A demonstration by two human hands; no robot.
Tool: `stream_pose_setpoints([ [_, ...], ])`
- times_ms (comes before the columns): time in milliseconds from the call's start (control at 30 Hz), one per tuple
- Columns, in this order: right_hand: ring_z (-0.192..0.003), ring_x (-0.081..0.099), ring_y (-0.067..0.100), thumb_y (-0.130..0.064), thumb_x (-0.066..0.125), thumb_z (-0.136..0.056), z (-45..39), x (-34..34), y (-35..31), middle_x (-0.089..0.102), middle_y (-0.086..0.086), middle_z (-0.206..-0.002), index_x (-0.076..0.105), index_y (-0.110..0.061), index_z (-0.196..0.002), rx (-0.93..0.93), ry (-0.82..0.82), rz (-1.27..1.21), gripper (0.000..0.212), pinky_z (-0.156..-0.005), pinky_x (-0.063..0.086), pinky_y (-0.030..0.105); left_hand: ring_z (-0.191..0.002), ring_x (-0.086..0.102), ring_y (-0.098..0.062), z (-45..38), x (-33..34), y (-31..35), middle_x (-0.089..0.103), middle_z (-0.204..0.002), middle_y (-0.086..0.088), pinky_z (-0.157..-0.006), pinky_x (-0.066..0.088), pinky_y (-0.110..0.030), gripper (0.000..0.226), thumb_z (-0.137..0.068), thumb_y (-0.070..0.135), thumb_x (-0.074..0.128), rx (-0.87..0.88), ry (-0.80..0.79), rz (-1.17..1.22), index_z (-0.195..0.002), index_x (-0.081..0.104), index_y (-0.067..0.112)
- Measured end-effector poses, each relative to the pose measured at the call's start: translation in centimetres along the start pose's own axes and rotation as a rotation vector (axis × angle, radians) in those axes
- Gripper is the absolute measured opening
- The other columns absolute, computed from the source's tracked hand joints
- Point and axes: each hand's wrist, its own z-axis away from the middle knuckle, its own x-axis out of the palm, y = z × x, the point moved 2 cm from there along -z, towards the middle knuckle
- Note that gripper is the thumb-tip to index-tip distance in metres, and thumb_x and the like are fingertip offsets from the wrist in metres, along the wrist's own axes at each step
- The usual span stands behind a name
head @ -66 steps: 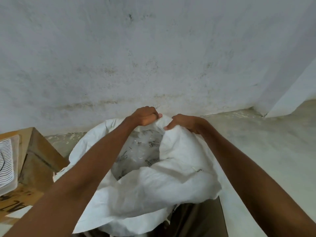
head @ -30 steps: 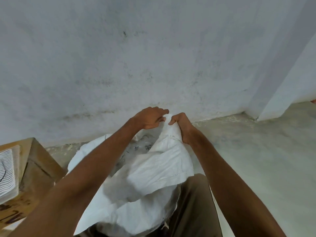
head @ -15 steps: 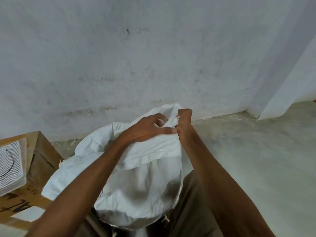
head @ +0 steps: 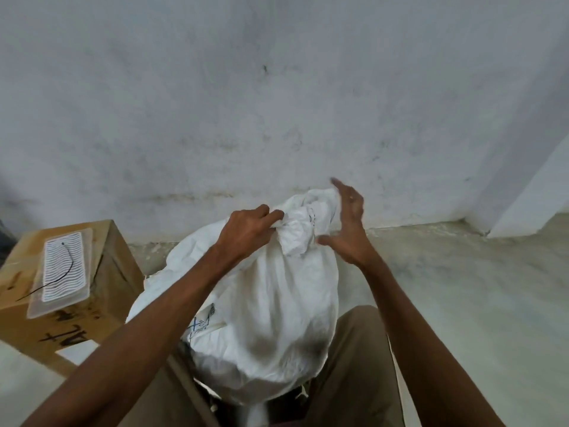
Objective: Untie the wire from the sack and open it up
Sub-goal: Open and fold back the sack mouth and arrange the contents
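Note:
A full white woven sack (head: 271, 309) stands upright between my knees, its top gathered into a bunched neck (head: 303, 223). My left hand (head: 249, 231) grips the gathered neck from the left, fingers curled into the fabric. My right hand (head: 349, 223) is beside the neck on the right with fingers spread and straight, palm toward the bunched cloth. No wire shows on the sack's neck. A thin black wire (head: 58, 278) lies on the plastic lid at the left.
A cardboard box (head: 92, 303) with a clear plastic lid (head: 63, 269) on top stands at the left, close to the sack. A grey plastered wall (head: 277, 103) rises right behind the sack. Bare concrete floor (head: 477, 288) stretches to the right.
The sack's mouth, wide open earlier, has been drawn together into a bunched neck. My left hand now grips that neck and my right hand has let go and spread its fingers.

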Motion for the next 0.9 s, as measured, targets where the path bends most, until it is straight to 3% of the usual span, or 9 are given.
stream_pose_setpoints([
  [100,-0.142,0.037,0.019,-0.029,0.081,-0.065,-0.4,0.9,-0.5,0.046,-0.004,-0.146,0.053,-0.034,-0.138,-0.39,-0.137,0.406,0.078,-0.116,0.027,0.038,-0.044,0.05,-0.025,0.1,0.2,0.1,0.057,-0.071,-0.004,-0.037,0.041,-0.029,0.037,-0.066,-0.002,0.06,0.031,-0.014,0.017,-0.096,0.058,0.02],
  [200,-0.09,0.064,0.021,-0.013,0.074,-0.067,-1.7,2.1,-1.3,0.066,-0.004,-0.091,0.066,-0.017,-0.089,-0.468,-0.067,0.496,0.024,-0.08,0.053,0.037,-0.048,0.055,-0.026,0.0,0.0,0.4,0.063,-0.076,-0.004,-0.039,0.045,-0.032,0.027,-0.072,0.003,0.057,0.027,-0.021,0.066,-0.093,0.063,0.019],
  [300,-0.064,0.057,0.026,-0.004,0.074,-0.057,-2.1,3.0,-1.2,0.057,0.002,-0.07,0.056,-0.011,-0.073,-0.539,-0.031,0.581,0.025,-0.049,0.047,0.035,-0.063,0.06,-0.019,0.2,-1.3,1.2,0.063,-0.083,0.0,-0.055,0.051,-0.032,0.019,-0.076,0.02,0.067,-0.108,-0.089,0.393,-0.094,0.069,0.024],
  [433,-0.05,0.055,0.024,0.009,0.072,-0.052,-0.8,3.9,0.1,0.056,0.003,-0.061,0.057,-0.011,-0.067,-0.725,0.016,0.706,0.028,-0.039,0.038,0.029,-0.091,0.068,-0.013,0.9,-2.4,1.9,0.067,-0.1,0.001,-0.074,0.051,-0.021,0.027,-0.07,0.021,0.092,-0.426,-0.262,0.843,-0.095,0.08,0.024],
  [600,-0.047,0.048,0.02,0.013,0.052,-0.065,0.5,3.6,2.0,0.05,0.0,-0.06,0.056,-0.015,-0.069,-0.944,0.202,0.77,0.029,-0.039,0.033,0.03,-0.093,0.072,-0.019,0.9,-1.6,0.7,0.072,-0.103,-0.004,-0.08,0.056,-0.035,0.078,-0.066,0.019,0.093,-0.929,-0.586,1.031,-0.128,0.046,0.03],
  [700,-0.049,0.045,0.019,0.009,0.053,-0.065,0.6,3.0,1.7,0.048,-0.002,-0.061,0.056,-0.019,-0.07,-0.941,0.196,0.825,0.029,-0.04,0.032,0.031,-0.066,0.062,-0.01,0.6,-0.6,0.6,0.066,-0.071,0.008,-0.062,0.046,-0.029,0.026,-0.066,0.022,0.087,-0.628,-0.742,0.648,-0.082,0.067,0.024],
  [767,-0.057,0.049,0.018,-0.004,0.067,-0.057,0.0,2.4,1.1,0.052,-0.004,-0.07,0.054,-0.02,-0.078,-0.734,0.148,0.707,0.029,-0.045,0.04,0.033,-0.054,0.049,-0.014,0.6,0.1,0.8,0.049,-0.053,0.007,-0.054,0.036,-0.029,0.025,-0.062,0.009,0.071,-0.48,-0.62,0.444,-0.059,0.049,0.02],
  [833,-0.082,0.052,0.014,-0.023,0.075,-0.054,-0.9,1.6,0.7,0.053,-0.007,-0.096,0.055,-0.021,-0.095,-0.435,-0.078,0.458,0.046,-0.069,0.051,0.038,-0.054,0.042,-0.018,0.9,0.1,1.1,0.04,-0.052,0.007,-0.05,0.026,-0.027,0.029,-0.056,0.003,0.061,-0.391,-0.493,0.339,-0.063,0.039,0.02],
  [900,-0.114,0.045,0.013,-0.043,0.084,-0.055,-1.3,1.3,0.2,0.044,-0.008,-0.127,0.054,-0.031,-0.119,-0.233,-0.442,0.308,0.071,-0.099,0.04,0.036,-0.056,0.045,-0.02,1.8,0.1,1.0,0.045,-0.058,0.008,-0.05,0.025,-0.027,0.032,-0.056,0.002,0.064,-0.303,-0.447,0.273,-0.072,0.043,0.021],
])
